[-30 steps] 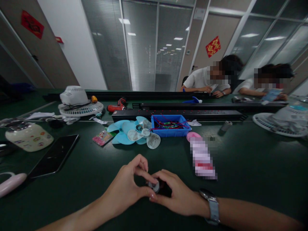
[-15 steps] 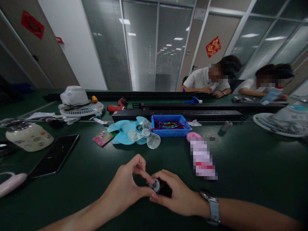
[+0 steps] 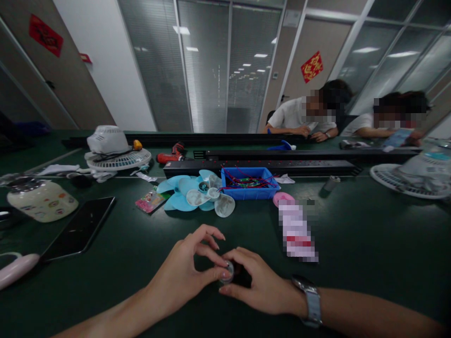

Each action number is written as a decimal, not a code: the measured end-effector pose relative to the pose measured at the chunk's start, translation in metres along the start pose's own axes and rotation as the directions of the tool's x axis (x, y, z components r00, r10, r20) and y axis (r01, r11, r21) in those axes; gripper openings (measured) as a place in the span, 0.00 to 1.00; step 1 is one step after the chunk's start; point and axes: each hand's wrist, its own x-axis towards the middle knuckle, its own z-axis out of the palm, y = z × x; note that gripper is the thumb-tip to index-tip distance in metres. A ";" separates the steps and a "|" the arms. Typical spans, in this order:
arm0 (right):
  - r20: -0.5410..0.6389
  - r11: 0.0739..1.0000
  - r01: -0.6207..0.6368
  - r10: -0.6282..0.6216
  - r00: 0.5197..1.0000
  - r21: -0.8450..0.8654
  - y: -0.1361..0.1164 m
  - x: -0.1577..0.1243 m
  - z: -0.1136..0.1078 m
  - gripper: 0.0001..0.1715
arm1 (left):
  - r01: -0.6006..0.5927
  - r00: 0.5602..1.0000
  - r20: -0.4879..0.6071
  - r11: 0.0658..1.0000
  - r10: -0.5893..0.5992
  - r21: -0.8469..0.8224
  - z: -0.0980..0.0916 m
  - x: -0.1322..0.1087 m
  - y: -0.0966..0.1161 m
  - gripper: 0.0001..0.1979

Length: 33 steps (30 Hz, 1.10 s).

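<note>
Over on the left, a dark, phone-like slab (image 3: 79,230) lies flat on the green bench (image 3: 369,244). Next come light-blue fan blades (image 3: 176,188), beyond the left hand (image 3: 185,268), whose thumb and forefinger pinch at the face of a small round metal part (image 3: 230,271), its other fingers lifted clear. The part sits between both hands; the right hand (image 3: 260,284) curls its grip around the side. I'd say good work here wants a firm right-hand hold, light left fingertips and the face turned into view.
</note>
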 end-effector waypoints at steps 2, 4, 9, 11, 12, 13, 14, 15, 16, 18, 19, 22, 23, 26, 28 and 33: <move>0.000 1.000 0.004 -0.004 1.000 0.002 0.000 0.000 0.000 0.21 | -0.027 1.000 0.002 0.999 0.027 0.024 0.000 -0.001 0.000 0.20; -0.004 1.000 0.010 -0.010 1.000 0.001 0.001 0.001 0.001 0.20 | -0.069 0.998 0.007 0.996 0.069 0.061 0.001 -0.002 -0.001 0.16; -0.009 1.000 0.022 -0.022 1.000 0.006 0.003 0.001 0.001 0.19 | -0.144 0.989 0.055 0.983 0.138 0.111 0.003 -0.003 -0.007 0.06; -0.013 1.000 0.027 -0.027 1.000 0.004 0.003 0.000 0.002 0.18 | -0.166 0.985 0.064 0.981 0.160 0.102 0.004 -0.003 -0.010 0.05; -0.016 1.000 0.029 -0.029 0.999 0.001 0.003 0.000 0.002 0.18 | -0.178 0.983 0.069 0.980 0.172 0.092 0.004 -0.003 -0.011 0.06; -0.018 1.000 0.030 -0.030 0.999 -0.002 0.003 0.000 0.002 0.18 | -0.187 0.980 0.077 0.979 0.181 0.083 0.004 -0.003 -0.012 0.06; -0.019 1.000 0.030 -0.030 0.999 -0.005 0.004 0.000 0.002 0.18 | -0.196 0.978 0.087 0.978 0.190 0.075 0.003 -0.003 -0.012 0.07; -0.018 1.000 0.030 -0.030 0.999 -0.009 0.004 0.000 0.003 0.18 | -0.205 0.975 0.096 0.976 0.198 0.070 0.002 -0.003 -0.012 0.09; -0.017 0.999 0.032 -0.032 0.999 -0.012 0.004 0.000 0.003 0.18 | -0.210 0.974 0.102 0.975 0.203 0.066 0.001 -0.002 -0.012 0.13; -0.017 0.999 0.038 -0.039 0.999 -0.017 0.005 0.000 0.003 0.18 | -0.193 0.977 0.106 0.979 0.186 0.060 0.000 -0.002 -0.009 0.25; -0.015 0.999 0.039 -0.039 0.999 -0.018 0.005 0.000 0.002 0.19 | -0.173 0.981 0.098 0.983 0.167 0.055 -0.001 -0.001 -0.008 0.32; -0.006 0.999 0.031 -0.031 1.000 -0.013 0.003 0.000 0.001 0.20 | -0.098 0.994 0.051 0.994 0.095 0.052 0.000 0.000 -0.004 0.39; -0.002 1.000 0.026 -0.027 1.000 -0.010 0.002 0.000 0.001 0.20 | -0.077 0.997 0.031 0.996 0.075 0.054 0.000 0.000 -0.003 0.39; 0.002 1.000 0.019 -0.019 1.000 -0.006 0.001 0.000 0.000 0.21 | -0.043 0.999 -0.022 0.998 0.044 0.055 0.003 0.000 -0.002 0.38; -0.002 1.000 0.014 -0.014 1.000 -0.004 0.000 0.000 0.000 0.21 | -0.051 0.998 -0.036 0.997 0.052 0.052 0.004 -0.001 -0.002 0.36; -0.009 1.000 0.015 -0.015 1.000 0.000 0.000 0.000 0.001 0.20 | -0.099 0.993 0.062 0.995 0.098 0.022 -0.001 -0.003 0.001 0.28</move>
